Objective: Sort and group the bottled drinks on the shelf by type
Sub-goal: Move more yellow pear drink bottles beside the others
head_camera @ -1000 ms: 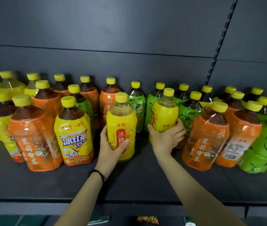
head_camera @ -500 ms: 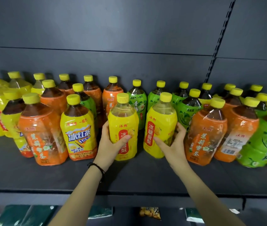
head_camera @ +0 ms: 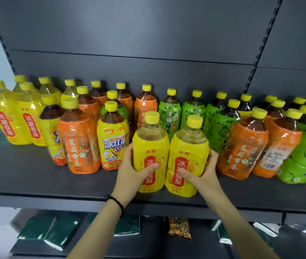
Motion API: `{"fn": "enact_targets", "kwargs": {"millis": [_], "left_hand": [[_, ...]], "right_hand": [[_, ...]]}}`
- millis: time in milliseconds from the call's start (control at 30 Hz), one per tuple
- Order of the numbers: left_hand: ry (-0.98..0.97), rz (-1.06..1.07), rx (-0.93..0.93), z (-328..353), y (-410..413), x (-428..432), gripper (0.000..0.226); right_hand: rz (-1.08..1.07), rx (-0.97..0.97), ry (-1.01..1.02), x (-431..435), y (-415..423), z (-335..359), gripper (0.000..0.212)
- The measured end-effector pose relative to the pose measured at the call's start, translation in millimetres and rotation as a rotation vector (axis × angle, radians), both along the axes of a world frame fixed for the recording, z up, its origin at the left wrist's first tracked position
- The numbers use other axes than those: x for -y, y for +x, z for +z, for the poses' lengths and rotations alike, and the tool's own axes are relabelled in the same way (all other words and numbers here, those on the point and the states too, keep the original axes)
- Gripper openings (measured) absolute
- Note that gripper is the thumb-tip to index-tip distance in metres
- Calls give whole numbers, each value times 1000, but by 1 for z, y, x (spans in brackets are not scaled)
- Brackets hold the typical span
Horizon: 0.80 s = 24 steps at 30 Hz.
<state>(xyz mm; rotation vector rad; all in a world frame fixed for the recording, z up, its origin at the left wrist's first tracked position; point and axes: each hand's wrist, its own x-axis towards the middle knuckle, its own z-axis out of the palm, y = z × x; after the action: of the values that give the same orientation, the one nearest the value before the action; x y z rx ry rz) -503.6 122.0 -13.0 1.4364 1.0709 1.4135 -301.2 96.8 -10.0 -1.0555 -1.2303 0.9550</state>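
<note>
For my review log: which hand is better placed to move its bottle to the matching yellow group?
Likely left hand: its yellow plastic pear-drink bottle sits nearer the matching bottles far left.

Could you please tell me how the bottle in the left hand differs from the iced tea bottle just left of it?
The held bottle has pale, nearly clear liquid; the iced tea bottle has dark brown. The held bottle's label bears a red vertical panel; the iced tea bottle's bears blue lettering. The left hand grips the held bottle; no hand grips the iced tea bottle. Both stand upright with yellow caps and yellow labels.
</note>
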Motion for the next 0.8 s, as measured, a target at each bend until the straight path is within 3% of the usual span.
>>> {"fn": "enact_targets", "kwargs": {"millis": [267, 433, 633, 733, 800], "left_hand": [[26, 29, 21, -1, -68, 19, 87], [29, 87, 74, 0, -136, 29, 76], [33, 127, 34, 9, -255, 31, 87], [40, 156, 47, 10, -311, 30, 96], [40, 187, 62, 10, -341, 26, 85]], "right_hand": [[42, -45, -18, 13, -63, -4, 96], [63, -98, -30, 18, -133, 1, 87], [148, -180, -18, 15, -249, 0, 93], [169, -179, 8, 8, -309, 0, 85], [193, -144, 26, 0, -343, 0, 84]]}}
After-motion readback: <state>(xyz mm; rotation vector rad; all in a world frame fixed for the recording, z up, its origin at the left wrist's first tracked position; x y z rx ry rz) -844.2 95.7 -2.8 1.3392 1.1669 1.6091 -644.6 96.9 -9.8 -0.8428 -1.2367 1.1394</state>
